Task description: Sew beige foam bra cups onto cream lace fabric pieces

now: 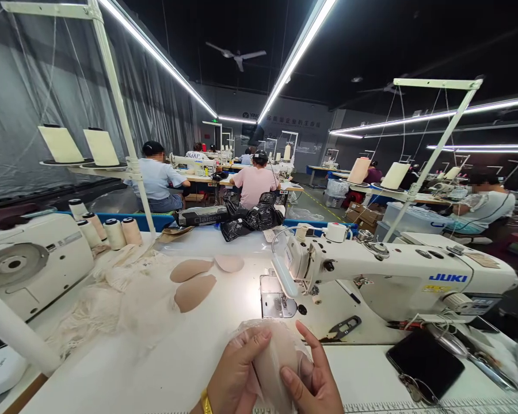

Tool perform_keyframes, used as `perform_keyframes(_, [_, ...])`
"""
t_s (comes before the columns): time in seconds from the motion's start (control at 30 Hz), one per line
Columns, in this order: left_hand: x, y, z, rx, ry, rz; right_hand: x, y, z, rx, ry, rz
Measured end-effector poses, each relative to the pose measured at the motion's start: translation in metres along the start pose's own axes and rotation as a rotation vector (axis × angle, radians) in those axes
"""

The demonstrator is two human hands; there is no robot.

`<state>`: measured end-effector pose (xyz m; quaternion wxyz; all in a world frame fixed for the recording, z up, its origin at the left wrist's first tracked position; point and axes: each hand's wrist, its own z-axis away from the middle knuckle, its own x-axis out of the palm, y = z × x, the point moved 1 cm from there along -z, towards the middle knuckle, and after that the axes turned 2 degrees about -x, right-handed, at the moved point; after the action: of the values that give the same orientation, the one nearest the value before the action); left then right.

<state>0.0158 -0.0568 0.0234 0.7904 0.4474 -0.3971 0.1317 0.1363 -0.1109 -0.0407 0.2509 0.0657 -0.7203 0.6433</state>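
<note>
Between my hands, in front of the sewing machine, is a beige bra cup (271, 362) with thin, sheer fabric around it. My left hand (242, 362) grips its left side, thumb lying on top. On the right side, my right hand (313, 374) pinches it with the thumb, while the index finger stands out from the fabric. The white sewing machine (397, 276) stands just beyond, its needle plate (278, 305) lit by a small lamp (285, 276). Several loose beige cup pads (195, 293) lie on the table to the left.
Crumpled cream lace fabric (112, 293) covers the table's left side, near several thread cones (114, 233). Thread snips (345, 328) and a black phone (425, 363) lie at right. A black plastic bag (254, 217) sits beyond the table. Other people work at machines farther back.
</note>
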Motion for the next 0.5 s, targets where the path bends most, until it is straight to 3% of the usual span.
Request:
perform_keyframes(0.13, [-0.003, 0.012, -0.001, 0.018, 0.042, -0.027, -0.010, 0.000, 0.001, 0.042, -0.111, 0.046])
perform_keyframes(0.2, [0.000, 0.023, 0.001, 0.012, -0.001, -0.066, -0.016, -0.004, 0.000, 0.070, -0.139, 0.074])
perform_keyframes(0.33, [0.008, 0.040, 0.003, -0.052, -0.137, -0.158, -0.021, -0.017, -0.008, 0.040, -0.114, 0.127])
perform_keyframes(0.5, [0.005, 0.041, -0.004, -0.102, -0.113, -0.136, -0.023, -0.014, -0.013, 0.044, -0.108, 0.123])
